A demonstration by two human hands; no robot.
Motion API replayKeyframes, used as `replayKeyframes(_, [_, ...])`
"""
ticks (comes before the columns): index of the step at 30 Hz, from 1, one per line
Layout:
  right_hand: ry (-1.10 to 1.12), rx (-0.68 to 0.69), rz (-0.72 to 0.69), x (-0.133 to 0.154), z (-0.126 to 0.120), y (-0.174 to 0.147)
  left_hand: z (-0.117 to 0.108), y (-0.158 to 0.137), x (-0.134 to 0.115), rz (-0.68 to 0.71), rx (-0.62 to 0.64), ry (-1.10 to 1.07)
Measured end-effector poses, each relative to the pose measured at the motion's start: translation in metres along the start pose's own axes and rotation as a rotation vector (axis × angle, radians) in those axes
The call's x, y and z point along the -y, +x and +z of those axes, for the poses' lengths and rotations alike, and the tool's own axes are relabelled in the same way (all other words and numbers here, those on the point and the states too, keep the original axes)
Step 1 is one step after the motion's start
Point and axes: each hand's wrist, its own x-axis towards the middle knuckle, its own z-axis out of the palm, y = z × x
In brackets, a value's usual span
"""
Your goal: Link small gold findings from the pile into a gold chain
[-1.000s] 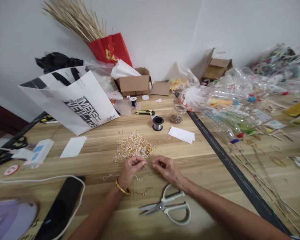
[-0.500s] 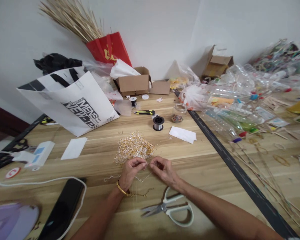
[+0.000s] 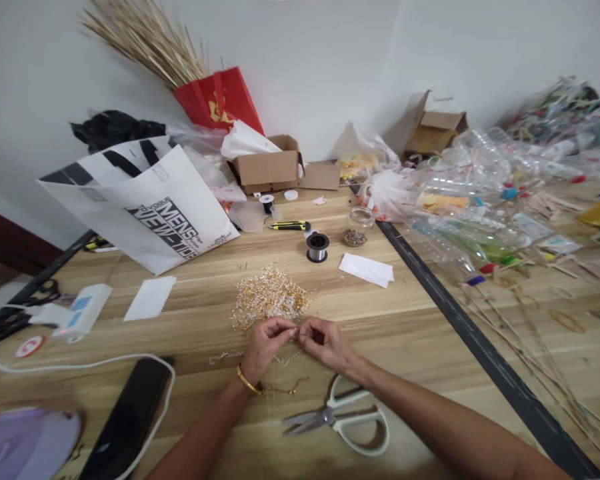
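My left hand and my right hand meet at the fingertips just in front of a heap of gold and clear beads. Both are closed in a pinch. What they pinch is too small to make out, though a thin beaded strand trails on the table beneath them. A gold bracelet circles my left wrist, and a thin gold chain extends beside it. White-handled scissors lie partly spread below my right forearm.
Behind the beads are a wire spool, a utility knife and a glass jar. A white paper bag stands left, above a phone. Plastic bottles and sticks crowd the right, past a black strip.
The fingertips of my right hand have come closer to those of my left hand. The view has shifted very slightly; the objects on the table stay where they were.
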Motion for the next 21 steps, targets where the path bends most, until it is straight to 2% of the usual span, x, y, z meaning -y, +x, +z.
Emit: replayKeyframes(21, [-0.019, -0.007, 0.018, -0.0016, 0.0010, 0.0000, 0.0016, -0.0009, -0.0002, 0.040, 0.002, -0.006])
